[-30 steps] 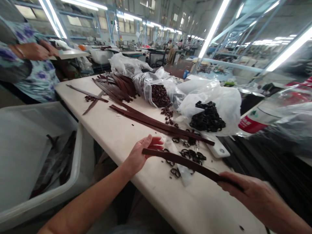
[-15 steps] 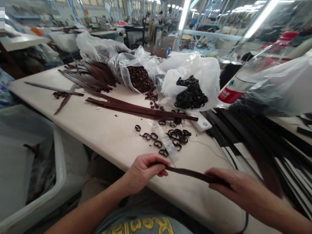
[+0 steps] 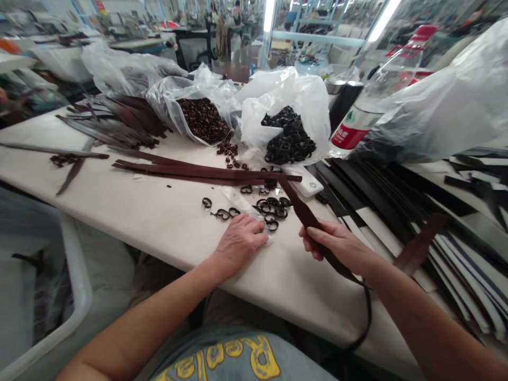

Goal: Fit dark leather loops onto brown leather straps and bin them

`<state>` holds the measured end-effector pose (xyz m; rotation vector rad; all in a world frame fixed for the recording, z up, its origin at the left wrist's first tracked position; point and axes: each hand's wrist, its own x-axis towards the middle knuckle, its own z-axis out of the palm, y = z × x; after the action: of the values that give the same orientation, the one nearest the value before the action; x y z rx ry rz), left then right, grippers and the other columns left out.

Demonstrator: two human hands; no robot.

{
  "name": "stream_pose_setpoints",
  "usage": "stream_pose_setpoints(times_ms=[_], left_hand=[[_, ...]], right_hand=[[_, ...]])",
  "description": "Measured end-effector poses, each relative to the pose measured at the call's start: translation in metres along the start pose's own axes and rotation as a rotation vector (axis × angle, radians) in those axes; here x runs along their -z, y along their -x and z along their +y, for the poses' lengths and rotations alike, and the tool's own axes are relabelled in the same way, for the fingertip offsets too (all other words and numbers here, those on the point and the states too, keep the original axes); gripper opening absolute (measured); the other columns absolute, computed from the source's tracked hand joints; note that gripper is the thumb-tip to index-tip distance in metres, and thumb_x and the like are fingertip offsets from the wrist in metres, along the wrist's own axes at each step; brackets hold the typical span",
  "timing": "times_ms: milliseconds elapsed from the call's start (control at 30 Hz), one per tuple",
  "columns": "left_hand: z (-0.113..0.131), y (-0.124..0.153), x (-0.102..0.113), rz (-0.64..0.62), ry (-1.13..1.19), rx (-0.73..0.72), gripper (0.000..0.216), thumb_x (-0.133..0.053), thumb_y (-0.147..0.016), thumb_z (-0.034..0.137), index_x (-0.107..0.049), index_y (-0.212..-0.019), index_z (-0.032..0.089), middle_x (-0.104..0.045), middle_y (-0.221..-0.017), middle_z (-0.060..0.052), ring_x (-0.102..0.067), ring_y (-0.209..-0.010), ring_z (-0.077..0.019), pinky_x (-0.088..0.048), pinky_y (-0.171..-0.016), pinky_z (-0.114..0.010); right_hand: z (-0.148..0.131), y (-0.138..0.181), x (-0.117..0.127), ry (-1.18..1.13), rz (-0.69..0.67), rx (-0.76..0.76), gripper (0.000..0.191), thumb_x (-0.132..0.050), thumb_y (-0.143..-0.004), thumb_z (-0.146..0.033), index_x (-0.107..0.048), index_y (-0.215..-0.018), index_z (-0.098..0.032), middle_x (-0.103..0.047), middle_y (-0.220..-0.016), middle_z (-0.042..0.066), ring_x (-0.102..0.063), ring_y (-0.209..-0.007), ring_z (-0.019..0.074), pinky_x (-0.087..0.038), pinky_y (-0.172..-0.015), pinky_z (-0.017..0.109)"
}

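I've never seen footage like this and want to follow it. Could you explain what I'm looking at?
No robot here: one head-worn camera looks forward and down. The wearer's bare right hand holds a dark brown strap in its fingers. The bare left hand is down by some black rings; whether it grips anything is hard to tell. Also on the pale table are long brown strips, an open plastic bag of small brown pieces, and another bag of black pieces.

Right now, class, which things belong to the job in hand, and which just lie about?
Likely belonging: brown strip in the right hand; black loops beside the left hand; flat-lying strips.

Apparently just lying about: red-labelled bottle; white object.
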<state>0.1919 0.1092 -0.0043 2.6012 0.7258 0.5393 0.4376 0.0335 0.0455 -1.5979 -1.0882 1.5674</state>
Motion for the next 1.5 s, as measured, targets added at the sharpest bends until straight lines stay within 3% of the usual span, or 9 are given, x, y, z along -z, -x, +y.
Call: stream_pose_setpoints(times_ms=[267, 500, 667, 767, 867, 1000, 1200, 1300, 1500], left_hand=[[-0.006, 0.022, 0.022, 0.323, -0.108, -0.113, 0.023, -0.061, -0.089, 0.021, -0.074, -0.101, 0.036, -0.074, -0.107, -0.001, -0.065, -0.100, -0.0186, -0.030, -0.109, -0.042], [-0.008, 0.042, 0.023, 0.361, -0.162, -0.150, 0.028, -0.063, -0.088, 0.019, -0.072, -0.105, 0.039, -0.074, -0.105, 0.000, -0.065, -0.100, -0.0181, -0.033, -0.110, -0.042], [-0.013, 0.048, 0.035, 0.447, -0.167, -0.149, 0.027, -0.066, -0.085, 0.015, -0.073, -0.103, 0.033, -0.075, -0.103, -0.001, -0.066, -0.097, -0.0170, -0.034, -0.109, -0.039], [-0.017, 0.046, 0.046, 0.488, -0.162, -0.142, 0.022, -0.066, -0.085, 0.015, -0.074, -0.099, 0.031, -0.074, -0.101, -0.002, -0.066, -0.095, -0.0162, -0.035, -0.108, -0.039], [-0.021, 0.039, 0.056, 0.527, -0.145, -0.098, 0.019, -0.065, -0.087, 0.018, -0.074, -0.097, 0.032, -0.074, -0.099, -0.001, -0.066, -0.094, -0.0162, -0.036, -0.107, -0.040], [-0.030, 0.026, 0.067, 0.598, -0.076, -0.003, 0.015, -0.063, -0.088, 0.021, -0.074, -0.095, 0.029, -0.074, -0.098, -0.002, -0.066, -0.093, -0.0170, -0.038, -0.106, -0.043], [-0.035, 0.025, 0.087, 0.815, 0.071, 0.257, 0.016, -0.065, -0.087, 0.031, -0.068, -0.077, 0.019, -0.070, -0.081, -0.003, -0.065, -0.080, -0.0175, -0.051, -0.078, -0.031], [-0.022, 0.031, 0.089, 0.668, 0.235, 0.260, 0.028, -0.063, -0.088, 0.033, -0.064, -0.064, 0.019, -0.066, -0.069, -0.002, -0.063, -0.068, -0.0156, -0.049, -0.068, -0.028], [0.002, 0.028, 0.065, 0.420, 0.429, 0.340, 0.015, -0.074, -0.079, 0.034, -0.075, -0.088, 0.021, -0.074, -0.091, -0.004, -0.067, -0.087, -0.0210, -0.049, -0.082, -0.031]], right_hand=[[-0.005, -0.032, -0.033, 0.068, -0.102, -0.011, 0.046, -0.062, -0.077, -0.060, -0.064, -0.084, -0.014, -0.049, -0.053, -0.006, -0.038, -0.043, 0.0070, -0.026, -0.042, 0.021], [-0.012, -0.064, -0.064, 0.025, -0.148, 0.029, 0.045, -0.070, -0.069, -0.060, -0.052, -0.065, -0.018, -0.044, -0.048, -0.007, -0.030, -0.039, 0.0058, -0.021, -0.038, 0.022], [-0.028, -0.059, -0.060, 0.050, 0.034, 0.210, 0.040, -0.068, -0.074, -0.050, -0.063, -0.096, -0.016, -0.047, -0.059, -0.007, -0.036, -0.049, 0.0075, -0.027, -0.046, 0.022], [-0.035, -0.050, -0.057, 0.194, -0.107, 0.310, 0.045, -0.071, -0.075, -0.044, -0.067, -0.109, -0.015, -0.047, -0.063, -0.006, -0.039, -0.055, 0.0087, -0.030, -0.051, 0.023], [-0.036, -0.049, -0.062, 0.339, -0.221, 0.344, 0.040, -0.074, -0.073, -0.043, -0.070, -0.102, -0.016, -0.043, -0.060, -0.007, -0.037, -0.055, 0.0087, -0.029, -0.051, 0.023], [-0.037, -0.056, -0.073, 0.517, -0.099, 0.385, 0.019, -0.067, -0.076, -0.034, -0.062, -0.069, -0.017, -0.045, -0.056, -0.006, -0.037, -0.054, 0.0086, -0.028, -0.050, 0.022], [-0.063, -0.065, -0.083, 0.157, -0.172, 0.212, 0.025, -0.068, -0.068, -0.041, -0.058, -0.066, -0.018, -0.041, -0.047, -0.008, -0.032, -0.042, 0.0063, -0.023, -0.041, 0.022], [-0.082, -0.064, -0.087, 0.073, -0.170, 0.189, 0.025, -0.070, -0.064, -0.039, -0.060, -0.065, -0.017, -0.038, -0.042, -0.010, -0.027, -0.038, 0.0050, -0.017, -0.039, 0.022], [-0.102, -0.068, -0.106, 0.048, -0.210, 0.293, 0.019, -0.067, -0.065, -0.035, -0.063, -0.066, -0.016, -0.042, -0.045, -0.008, -0.031, -0.041, 0.0051, -0.021, -0.041, 0.022]])
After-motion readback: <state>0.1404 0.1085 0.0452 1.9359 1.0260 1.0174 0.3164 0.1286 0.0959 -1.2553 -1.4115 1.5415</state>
